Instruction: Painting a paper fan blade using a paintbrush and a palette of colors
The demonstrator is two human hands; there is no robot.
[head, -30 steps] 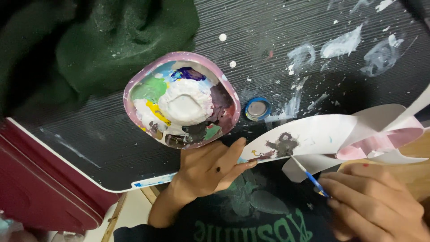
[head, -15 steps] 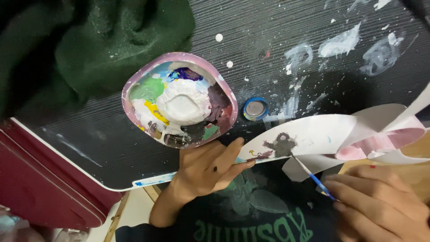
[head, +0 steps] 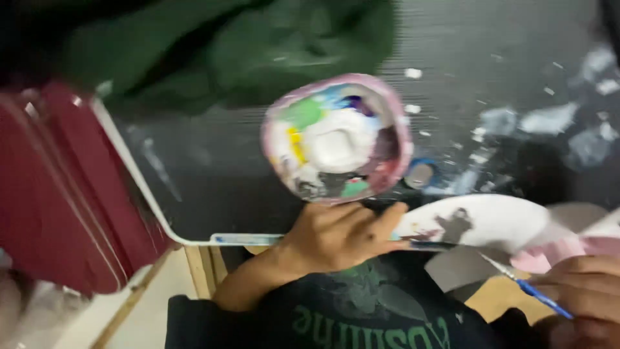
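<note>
Head view, blurred: a dark, paint-smeared worktop (head: pixel 258 187) carries a round pink-rimmed paint palette (head: pixel 336 137) beside green cloth (head: pixel 245 45). The left hand (head: pixel 336 236) lies loosely open, steadying a white curved paper cutout (head: pixel 478 223). The right hand's (head: pixel 581 291) grip pinches a thin blue-handled paintbrush (head: pixel 526 291) near the cutout.

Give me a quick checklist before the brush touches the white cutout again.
1. Left hand pinning the white cutout: ok, thumb rests on its edge.
2. Brush held in right hand: ok, blue handle between the fingers.
3. Brush tip loaded with paint: cannot tell, too blurred.
4. Palette within reach: ok, just above the left hand.
5. Small paint pot uncovered: cannot tell.
</note>
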